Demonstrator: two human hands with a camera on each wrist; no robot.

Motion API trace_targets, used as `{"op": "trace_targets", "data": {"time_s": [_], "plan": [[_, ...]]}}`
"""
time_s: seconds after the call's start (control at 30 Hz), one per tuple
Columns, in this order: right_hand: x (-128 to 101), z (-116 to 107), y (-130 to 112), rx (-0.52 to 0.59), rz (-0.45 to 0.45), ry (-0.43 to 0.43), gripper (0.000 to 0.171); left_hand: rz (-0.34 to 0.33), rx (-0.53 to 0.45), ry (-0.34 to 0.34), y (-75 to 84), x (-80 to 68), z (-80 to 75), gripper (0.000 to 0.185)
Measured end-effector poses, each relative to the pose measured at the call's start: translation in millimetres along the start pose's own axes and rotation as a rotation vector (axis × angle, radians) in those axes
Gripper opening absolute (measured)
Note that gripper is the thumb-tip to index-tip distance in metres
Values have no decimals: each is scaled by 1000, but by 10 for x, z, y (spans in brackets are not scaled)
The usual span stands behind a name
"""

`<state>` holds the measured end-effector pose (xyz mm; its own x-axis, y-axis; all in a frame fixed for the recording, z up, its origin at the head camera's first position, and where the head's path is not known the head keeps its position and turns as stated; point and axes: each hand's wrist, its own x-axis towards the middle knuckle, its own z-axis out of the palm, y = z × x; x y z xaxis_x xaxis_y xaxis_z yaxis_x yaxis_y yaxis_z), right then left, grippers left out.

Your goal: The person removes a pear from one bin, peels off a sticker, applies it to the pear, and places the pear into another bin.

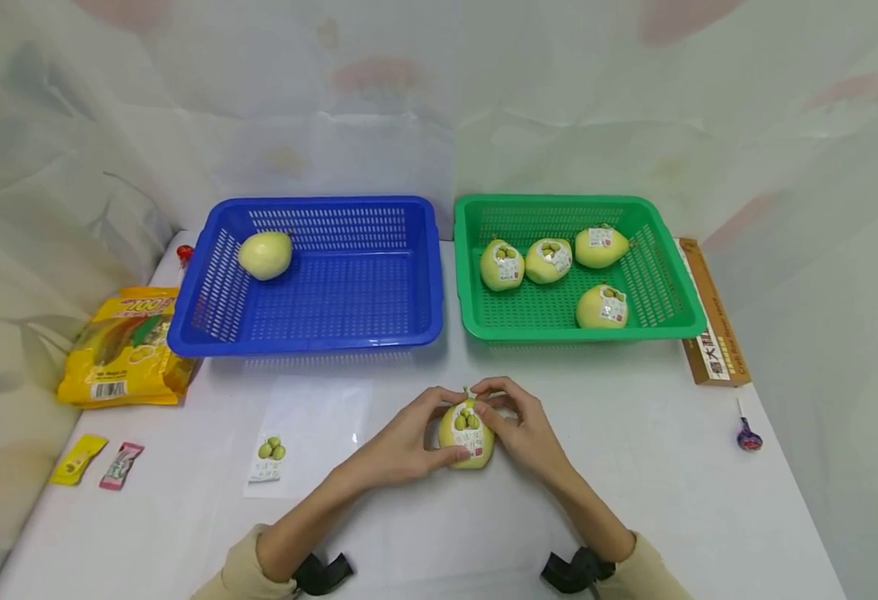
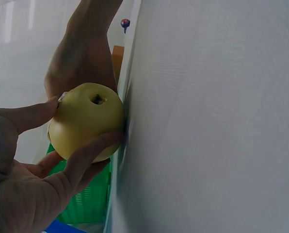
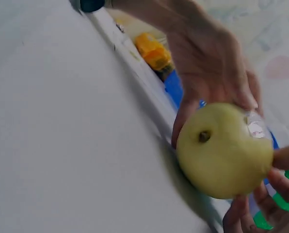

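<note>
A pale yellow-green pear (image 1: 456, 454) sits at the front middle of the table between both hands, its stem pointing away. On its upper side is a clear-edged label (image 1: 468, 423) with a fruit picture and print. My left hand (image 1: 403, 442) grips the pear from the left, thumb on the label's lower edge. From the right, my right hand (image 1: 523, 429) holds the pear near its stem end, fingers bent. Both wrist views show the pear's dimpled base (image 3: 204, 136). Left of the hands lies a backing sheet (image 1: 322, 433) with a matching label (image 1: 268, 458).
Behind stands a blue basket (image 1: 306, 343) with one pear (image 1: 266, 255) showing no label. A green basket (image 1: 581, 335) holds several labelled pears. A yellow snack bag (image 1: 120, 350) and small candies (image 1: 79, 458) lie left; a brown box (image 1: 715, 321) and lollipop (image 1: 749, 438) lie right.
</note>
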<state>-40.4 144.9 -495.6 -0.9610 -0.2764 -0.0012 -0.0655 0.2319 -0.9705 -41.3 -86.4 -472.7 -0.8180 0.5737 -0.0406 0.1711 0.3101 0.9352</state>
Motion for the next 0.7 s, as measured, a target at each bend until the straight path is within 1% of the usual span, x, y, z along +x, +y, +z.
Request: {"op": "trace_targets", "data": {"time_s": [0.07,0.1,0.17,0.23,0.3,0.4,0.47,0.53,0.6,0.63,0.7], "plan": [[44,25,-8,-1,26,24,21,0,29,-8,17,-4,10,67],[56,32,-9,-1,31,20,22,-3,37,-9,18,-5,12,69],[48,32,-1,5,23,-23,26,-14,40,-8,6,-6,6,70],[5,18,-2,11,11,-98,36,-34,23,-2,-15,-3,-14,70],[-49,-5,-14,2,-11,-187,51,-58,-63,-17,-43,-8,-46,69],[-121,-73,-66,-22,-38,-273,68,-111,-290,-72,-65,-8,-86,64],[-123,-157,-144,-21,-52,-302,69,-134,-436,-99,-55,-3,-109,60],[-78,-293,-272,-22,-68,-319,68,-132,-529,-103,-38,13,-129,57],[32,-483,-448,-45,-111,-336,68,-112,-539,-88,-29,29,-152,54],[112,-592,-544,-60,-139,-343,69,-102,-523,-84,-34,35,-162,52],[332,-820,-745,-109,-186,-348,69,-100,-451,-94,-58,39,-182,48]]}}
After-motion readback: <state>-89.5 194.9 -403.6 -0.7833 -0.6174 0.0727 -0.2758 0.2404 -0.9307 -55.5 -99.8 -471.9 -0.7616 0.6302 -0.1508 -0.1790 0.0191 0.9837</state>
